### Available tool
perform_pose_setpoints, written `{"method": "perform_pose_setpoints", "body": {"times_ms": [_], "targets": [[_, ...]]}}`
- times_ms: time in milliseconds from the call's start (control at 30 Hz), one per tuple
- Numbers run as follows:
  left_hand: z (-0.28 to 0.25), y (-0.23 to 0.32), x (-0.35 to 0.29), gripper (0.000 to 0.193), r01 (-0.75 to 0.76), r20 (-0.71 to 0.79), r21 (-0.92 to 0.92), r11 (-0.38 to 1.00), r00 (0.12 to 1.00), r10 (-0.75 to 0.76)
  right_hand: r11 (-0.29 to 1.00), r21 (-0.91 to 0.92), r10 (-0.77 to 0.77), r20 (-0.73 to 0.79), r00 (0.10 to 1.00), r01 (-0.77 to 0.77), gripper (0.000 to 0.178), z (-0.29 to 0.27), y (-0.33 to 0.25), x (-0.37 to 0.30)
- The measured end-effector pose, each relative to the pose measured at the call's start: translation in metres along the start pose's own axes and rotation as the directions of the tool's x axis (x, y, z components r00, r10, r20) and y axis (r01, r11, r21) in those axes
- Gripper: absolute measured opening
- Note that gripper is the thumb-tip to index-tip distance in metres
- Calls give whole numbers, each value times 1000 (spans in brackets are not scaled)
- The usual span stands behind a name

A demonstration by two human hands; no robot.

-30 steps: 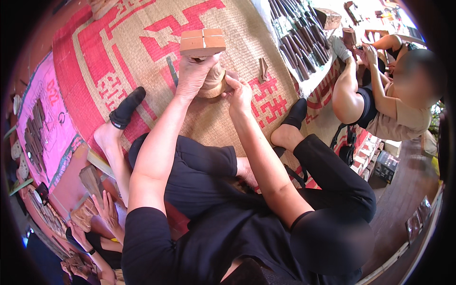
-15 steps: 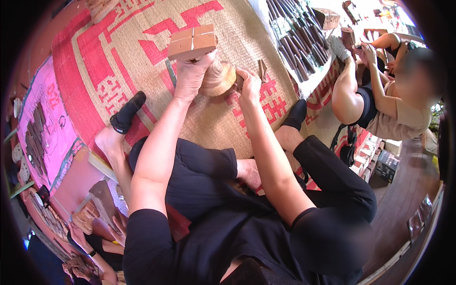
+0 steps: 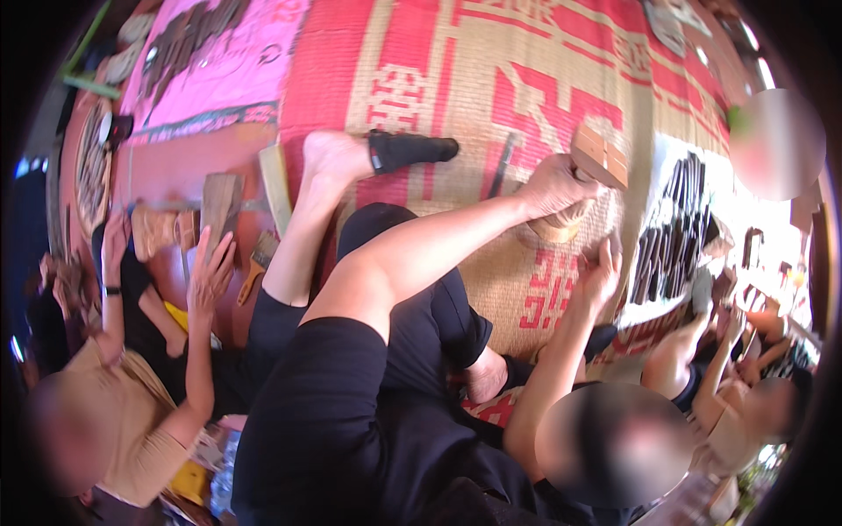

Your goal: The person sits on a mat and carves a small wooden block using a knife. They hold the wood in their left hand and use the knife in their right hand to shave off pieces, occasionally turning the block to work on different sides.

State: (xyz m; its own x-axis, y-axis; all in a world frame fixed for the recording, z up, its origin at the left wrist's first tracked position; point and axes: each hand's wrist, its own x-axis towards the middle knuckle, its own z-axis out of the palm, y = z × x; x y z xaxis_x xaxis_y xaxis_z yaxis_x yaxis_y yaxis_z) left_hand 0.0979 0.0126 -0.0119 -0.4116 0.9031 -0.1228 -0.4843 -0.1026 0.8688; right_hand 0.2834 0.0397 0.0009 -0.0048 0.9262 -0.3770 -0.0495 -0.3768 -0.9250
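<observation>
My left hand is closed around the narrow middle of a carved wooden piece. At the top of that piece, above my fingers, is a reddish-brown rectangular block crossed by pale lines. The rounded, pale-grained end shows below the hand, over the woven mat. Just right of this end is my right hand, its fingers curled in. A small dark thing seems to sit at those fingertips, but blur hides its kind. A slim dark tool lies on the mat beside my left forearm.
The red-and-straw mat spreads under my legs. Many dark-handled tools lie on a white sheet at right, others on a pink cloth at far left. A person at left holds a wooden block; others sit at right.
The view has swung left, bringing the person at left further in. My left hand still grips the carved piece. My right hand has come slightly away from its rounded end.
</observation>
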Motion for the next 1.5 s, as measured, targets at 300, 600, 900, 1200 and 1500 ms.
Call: {"method": "perform_pose_setpoints", "body": {"times_ms": [300, 600, 900, 1200, 1500], "targets": [[-9, 2, -1, 31, 109, 68, -156, 982, 993, -99, 856, -256, -113, 755, 646, 449, 35, 133, -47, -98], [-3, 4, -3, 29, 43, -4, -47, 998, 999, -44, 871, -135, -117, 877, 466, 473, 40, 229, -32, -128], [-9, 7, 7, 36, 56, 11, -311, 949, 998, -55, 968, -225, -37, 319, 947, 114, 10, 43, -27, -67], [-38, 13, 35, 24, 179, -156, -574, 799, 934, -321, 878, -434, 263, 89, 961, -200, 29, -10, 57, -52], [-73, 47, 42, 25, 6, -291, -680, 733, 915, -278, 522, -852, 57, 89, 994, 46, 33, -5, 70, -55]]}}
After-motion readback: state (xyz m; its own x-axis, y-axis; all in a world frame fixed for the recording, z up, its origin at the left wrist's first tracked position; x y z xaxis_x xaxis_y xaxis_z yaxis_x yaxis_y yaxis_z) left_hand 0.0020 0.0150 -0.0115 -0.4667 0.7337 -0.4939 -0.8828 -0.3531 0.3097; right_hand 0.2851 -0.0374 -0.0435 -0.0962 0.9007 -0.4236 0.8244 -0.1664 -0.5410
